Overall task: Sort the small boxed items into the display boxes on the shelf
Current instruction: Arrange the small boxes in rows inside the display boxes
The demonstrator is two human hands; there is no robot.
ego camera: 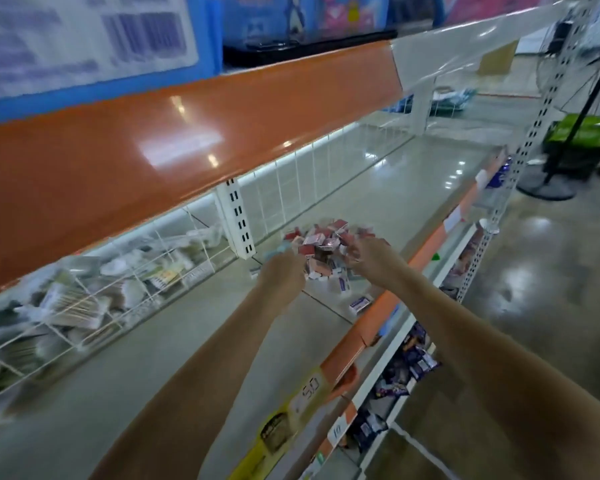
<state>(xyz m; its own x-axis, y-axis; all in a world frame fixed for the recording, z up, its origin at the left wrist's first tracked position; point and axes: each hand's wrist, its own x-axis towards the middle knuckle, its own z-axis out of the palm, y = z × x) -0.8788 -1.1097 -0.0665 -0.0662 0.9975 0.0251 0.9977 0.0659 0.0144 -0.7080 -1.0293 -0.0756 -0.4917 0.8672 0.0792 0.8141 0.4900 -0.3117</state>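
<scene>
Your hands reach the heap of small boxes on the glossy shelf.

Your left hand and right hand have curled fingers at the heap of red-and-white cardboard boxes; blur hides what they pinch. At 9 o'clock, white wire bins hold packets. The shelf is smooth grey.

Shelf deck: smooth pale surface, slight sheen. Shelf edge above: glossy orange, mirrors ceiling lights. Dividers: thin white coated wire. Upright: white painted metal, slotted. Small boxes: printed card, some seemingly film-wrapped. Floor: polished, reflective concrete look.
</scene>
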